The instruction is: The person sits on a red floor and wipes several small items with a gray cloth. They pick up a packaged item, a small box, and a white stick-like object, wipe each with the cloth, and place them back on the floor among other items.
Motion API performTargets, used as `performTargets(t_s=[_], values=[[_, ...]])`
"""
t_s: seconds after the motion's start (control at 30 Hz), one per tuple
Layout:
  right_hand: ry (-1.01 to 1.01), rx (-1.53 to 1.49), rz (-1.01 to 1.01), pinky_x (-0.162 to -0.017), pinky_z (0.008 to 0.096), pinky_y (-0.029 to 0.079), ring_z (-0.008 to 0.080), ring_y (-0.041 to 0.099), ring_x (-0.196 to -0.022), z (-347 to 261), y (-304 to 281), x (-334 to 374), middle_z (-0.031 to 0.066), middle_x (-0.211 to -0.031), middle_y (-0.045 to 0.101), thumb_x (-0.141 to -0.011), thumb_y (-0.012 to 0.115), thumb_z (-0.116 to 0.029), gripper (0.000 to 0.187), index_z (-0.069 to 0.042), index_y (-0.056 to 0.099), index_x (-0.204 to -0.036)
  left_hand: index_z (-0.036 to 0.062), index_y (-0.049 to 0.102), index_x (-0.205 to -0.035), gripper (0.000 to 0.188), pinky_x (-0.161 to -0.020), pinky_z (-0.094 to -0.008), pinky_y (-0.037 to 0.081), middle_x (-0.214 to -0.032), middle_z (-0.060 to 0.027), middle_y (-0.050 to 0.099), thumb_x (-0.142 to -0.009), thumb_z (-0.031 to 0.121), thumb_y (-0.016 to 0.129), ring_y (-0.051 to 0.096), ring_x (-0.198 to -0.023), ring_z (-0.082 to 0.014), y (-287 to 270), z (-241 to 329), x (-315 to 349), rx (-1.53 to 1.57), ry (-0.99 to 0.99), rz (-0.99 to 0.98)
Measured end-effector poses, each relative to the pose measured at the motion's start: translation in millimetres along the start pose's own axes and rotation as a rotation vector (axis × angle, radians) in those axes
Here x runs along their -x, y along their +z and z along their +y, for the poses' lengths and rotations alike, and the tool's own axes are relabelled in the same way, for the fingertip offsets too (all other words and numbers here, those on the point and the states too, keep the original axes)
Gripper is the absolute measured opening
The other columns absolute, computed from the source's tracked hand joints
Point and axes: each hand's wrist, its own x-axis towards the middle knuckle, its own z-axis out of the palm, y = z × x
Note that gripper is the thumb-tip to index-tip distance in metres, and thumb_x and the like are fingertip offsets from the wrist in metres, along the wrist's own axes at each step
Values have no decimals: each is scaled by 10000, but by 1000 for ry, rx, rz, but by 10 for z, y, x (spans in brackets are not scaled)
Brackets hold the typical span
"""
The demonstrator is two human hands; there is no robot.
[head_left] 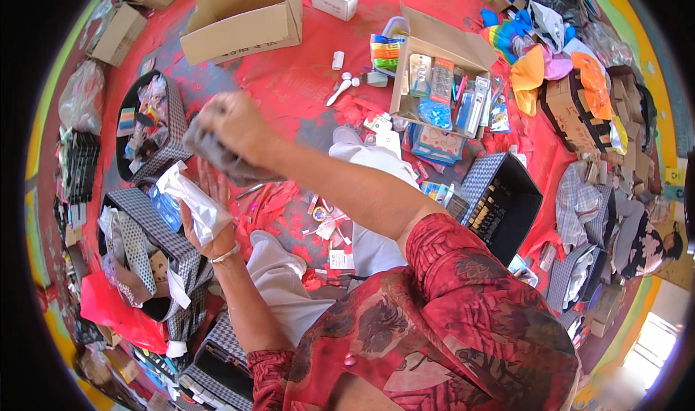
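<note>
Over at our far left stand the patterned fabric baskets (156, 241), mouths up and crammed with small packets, ranged just beside our knees, a placing that looks made for easy reach while we sit on the red floor (289, 85). Just right of them our left hand (210, 219) is up, palm turned toward us, fingers curled loosely around a clear plastic packet (190, 201) with something white inside. We grip it low down, so its upper end stands free above the fingers. Moving right and a little higher, our right hand (235, 125) crosses in front of us, closed on a crumpled grey piece (221, 157) that hangs below the knuckles; whether it is cloth or wrapper we cannot tell. It sits just above the packet, near it, though we cannot say that the two touch. Beneath both hands, scraps of red paper and small cards lie scattered between our white trouser legs. Further right an open cardboard box (441, 78) lies with its flaps thrown back, showing rows of blister-packed goods. Then comes a dark crate with a patterned outer wall (499, 194), tilted toward us, its contents in shadow. At the far right, bright caps and folded cloth are piled up.
</note>
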Motion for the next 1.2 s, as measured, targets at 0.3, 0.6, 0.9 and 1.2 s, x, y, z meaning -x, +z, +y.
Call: performTargets(t_s=[0.3,0.6,0.9,1.2], values=[[-278,1127,-418,-682,427,426,304,562,-802,129,6,248,180,-852,567,-738,545,-261,241,-46,649,-769,78,376,-1284,408,-1010,-398,249,-1281,-67,441,-905,232,384,393,-1186,-225,-253,-53,-126,-7,-129,70],[-262,1037,-505,-740,440,437,334,579,-829,10,73,532,204,-889,553,-657,627,-334,369,11,620,-789,54,429,-1132,458,-924,-431,356,-1135,-146,483,-884,432,359,465,-1073,-282,-336,-88,-198,-280,-172,274],[-126,940,-467,-614,359,490,282,615,-694,251,-105,217,164,-730,601,-649,589,-177,268,26,616,-821,4,337,-1251,644,-983,-404,280,-1220,-151,444,-848,502,401,416,-1126,-275,-42,-185,-155,-147,-146,118],[507,-394,-365,-782,294,481,154,589,-861,-127,-361,19,72,-961,594,-788,502,3,261,23,547,-1044,16,438,-1198,662,-881,-360,401,-1129,-95,509,-832,566,389,503,-1009,-204,10,-207,-246,-425,101,280]])
